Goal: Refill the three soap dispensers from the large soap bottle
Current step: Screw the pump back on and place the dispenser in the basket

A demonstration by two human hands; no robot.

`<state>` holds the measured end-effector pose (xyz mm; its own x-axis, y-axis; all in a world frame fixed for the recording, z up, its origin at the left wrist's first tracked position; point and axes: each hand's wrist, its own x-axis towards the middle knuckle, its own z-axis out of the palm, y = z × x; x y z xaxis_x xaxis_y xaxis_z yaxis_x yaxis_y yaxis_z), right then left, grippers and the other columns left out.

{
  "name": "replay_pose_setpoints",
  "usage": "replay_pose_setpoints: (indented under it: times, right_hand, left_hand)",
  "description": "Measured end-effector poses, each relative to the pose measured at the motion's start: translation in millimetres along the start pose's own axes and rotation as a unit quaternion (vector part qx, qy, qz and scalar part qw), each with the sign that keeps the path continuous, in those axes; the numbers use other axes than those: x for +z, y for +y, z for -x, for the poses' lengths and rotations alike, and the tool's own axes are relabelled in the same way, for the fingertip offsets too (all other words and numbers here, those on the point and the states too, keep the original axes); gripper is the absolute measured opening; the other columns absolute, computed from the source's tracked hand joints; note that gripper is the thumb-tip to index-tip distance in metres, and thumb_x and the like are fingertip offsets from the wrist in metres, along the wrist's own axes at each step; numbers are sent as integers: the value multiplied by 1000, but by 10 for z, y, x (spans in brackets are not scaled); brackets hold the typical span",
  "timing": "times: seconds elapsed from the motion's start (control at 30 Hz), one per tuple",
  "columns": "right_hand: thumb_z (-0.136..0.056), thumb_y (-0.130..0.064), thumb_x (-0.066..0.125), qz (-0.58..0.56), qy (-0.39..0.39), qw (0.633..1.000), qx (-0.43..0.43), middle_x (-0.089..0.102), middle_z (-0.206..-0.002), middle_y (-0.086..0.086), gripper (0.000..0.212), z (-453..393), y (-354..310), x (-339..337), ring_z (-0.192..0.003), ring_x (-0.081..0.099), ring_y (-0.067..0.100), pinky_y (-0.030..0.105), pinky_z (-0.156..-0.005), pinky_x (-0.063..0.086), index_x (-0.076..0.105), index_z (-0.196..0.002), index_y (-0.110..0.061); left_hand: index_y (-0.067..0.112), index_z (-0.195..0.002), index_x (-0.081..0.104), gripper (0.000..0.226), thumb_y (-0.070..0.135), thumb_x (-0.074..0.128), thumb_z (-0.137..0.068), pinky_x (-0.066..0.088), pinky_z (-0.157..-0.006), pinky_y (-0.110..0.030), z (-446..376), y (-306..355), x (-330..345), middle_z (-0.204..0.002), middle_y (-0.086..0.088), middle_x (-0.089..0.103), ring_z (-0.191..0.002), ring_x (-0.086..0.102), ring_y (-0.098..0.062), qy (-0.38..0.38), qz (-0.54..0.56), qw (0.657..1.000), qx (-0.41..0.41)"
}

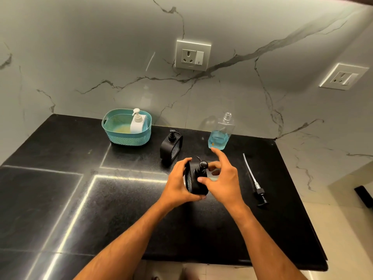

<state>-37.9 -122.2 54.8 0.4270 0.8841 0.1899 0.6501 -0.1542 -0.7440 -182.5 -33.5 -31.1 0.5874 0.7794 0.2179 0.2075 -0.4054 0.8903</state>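
Left hand (pixel 178 183) gripping black dispenser (pixel 196 178), body partly hidden; right hand (pixel 221 178) loosely spread beside pump, contact unclear

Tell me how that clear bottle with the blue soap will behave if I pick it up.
The clear bottle looks under half full, so probably lightish. Its neck is uncapped, so tilting it could spill. Smooth plastic may be slippery.
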Motion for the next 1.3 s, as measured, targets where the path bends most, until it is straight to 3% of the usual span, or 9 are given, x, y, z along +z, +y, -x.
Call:
replay_pose_setpoints:
  times: [0.1, 0.27, 0.43, 0.6, 0.77, 0.83, 0.93, 1.0, 1.3]
  right_hand:
    - [-62, -28, 97, 13, 30, 999, 6, 66, -75, -11, 95, 7, 40, -13, -75, 65, 4, 22, -77, 52, 49, -144, -25]
    - [-65, -18, 95, -49, 5, 999, -2, 70, -112, -16, 83, -34, 45, 45, -107, 65, 5, 27, -90, 55, 55, -138, -28]
    - [-56, -34, 99, -49, 31, 998, 16, 67, -85, -13, 65, -106, 39, 63, -94, 62, 9, 26, -78, 51, 69, -114, -31]
    - [-66, -22, 94, -40, -30, 998, -39, 64, -108, -19, 58, -167, 2, 44, -104, 57, 5, 33, -86, 55, 71, -118, -32]
    - [-57, -36, 98, 1, 4, 1000, -30, 62, -82, -12, 41, -246, -28, 66, -81, 58, 8, 27, -70, 51, 66, -81, -26]
    - [-60, -42, 96, -7, -13, 999, -41, 64, -89, -12, 44, -269, -22, 56, -86, 60, 8, 23, -73, 51, 68, -90, -27]
    - [-72, -17, 89, -10, -97, 993, -68, 63, -110, -14, 58, -307, -25, 41, -105, 59, 6, 22, -87, 52, 67, -124, -28]
    - [-73, -8, 87, -4, -114, 989, -89, 65, -106, -13, 50, -338, -33, 52, -103, 60, 6, 22, -84, 52, 71, -116, -27]
    - [-57, -12, 94, -40, 36, 998, -45, 72, -86, -11, 36, -295, -52, 266, -81, 68, 5, 24, -71, 57, 78, -88, -21]
  left_hand:
    - [23, -151, 40, 122, 46, 102, -48, 50, -111, -37, -1, -1, -28, -142, 10, 48, -133, 53, -11, -2, -2, 1000, -2]
    - [25, -151, 40, 122, 46, 102, -48, 50, -111, -35, -35, 33, -72, -142, 12, 48, -132, 53, -10, 7, -4, 1000, 0]
    - [26, -151, 39, 121, 46, 101, -49, 48, -113, -40, -47, 43, -102, -143, 10, 49, -133, 53, -12, -12, -16, 1000, 3]
    - [25, -151, 39, 120, 46, 100, -50, 48, -112, -34, -87, 91, -172, -142, 10, 48, -133, 52, -8, -5, -15, 1000, 4]
    - [26, -151, 38, 122, 47, 100, -49, 49, -112, -35, -98, 53, -201, -143, 11, 47, -132, 52, -7, -3, -23, 1000, -6]
    - [27, -151, 38, 123, 47, 101, -48, 50, -112, -37, -104, 40, -231, -143, 11, 47, -132, 53, -8, 6, -19, 1000, -13]
    - [27, -150, 40, 120, 45, 102, -49, 49, -112, -40, -129, 48, -251, -142, 11, 50, -134, 53, -12, -9, -22, 1000, -7]
    - [26, -150, 40, 119, 44, 102, -50, 50, -112, -41, -142, 56, -244, -142, 13, 50, -135, 53, -12, -20, -27, 999, -3]
    - [27, -150, 39, 121, 47, 101, -47, 50, -110, -33, -153, 93, -267, -140, 12, 50, -130, 52, -5, -11, -39, 999, -2]
